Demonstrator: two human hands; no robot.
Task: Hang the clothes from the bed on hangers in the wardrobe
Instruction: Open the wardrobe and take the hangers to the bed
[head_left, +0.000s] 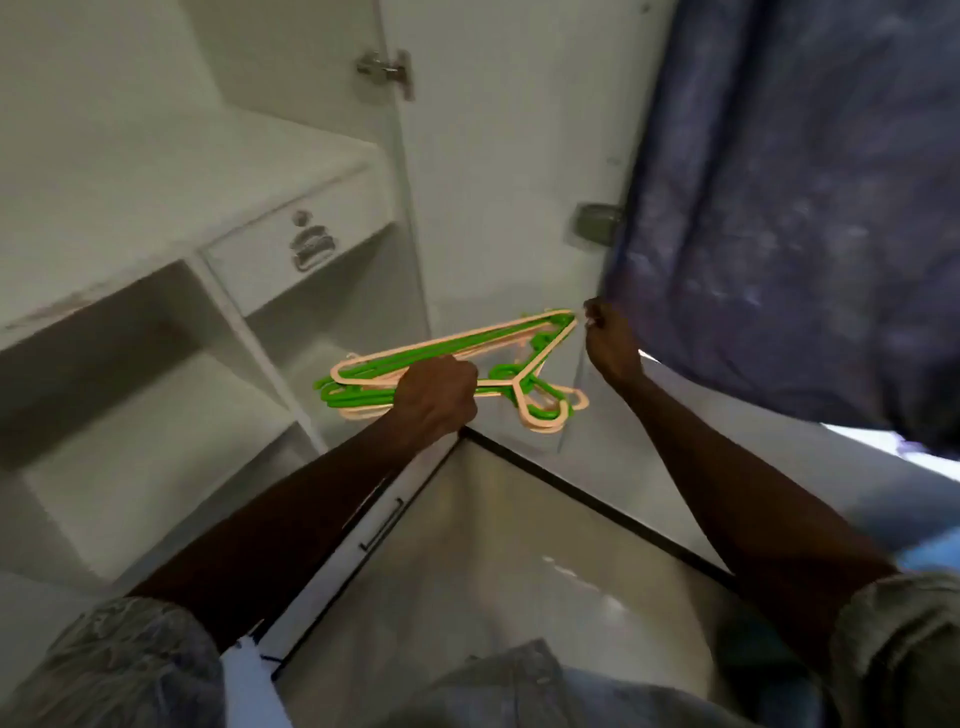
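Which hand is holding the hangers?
The left hand grips the bunch of green and peach hangers. The right hand pinches the blue cloth instead.

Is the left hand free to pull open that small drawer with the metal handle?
Probably not: the left hand grips a bundle of hangers, though nothing blocks the way to the drawer.

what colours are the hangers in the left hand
Green and pale peach hangers, bunched in the left hand; the head view shows them.

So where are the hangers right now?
The hangers sit mid-frame in the head view, gripped by the left hand, just left of the right hand.
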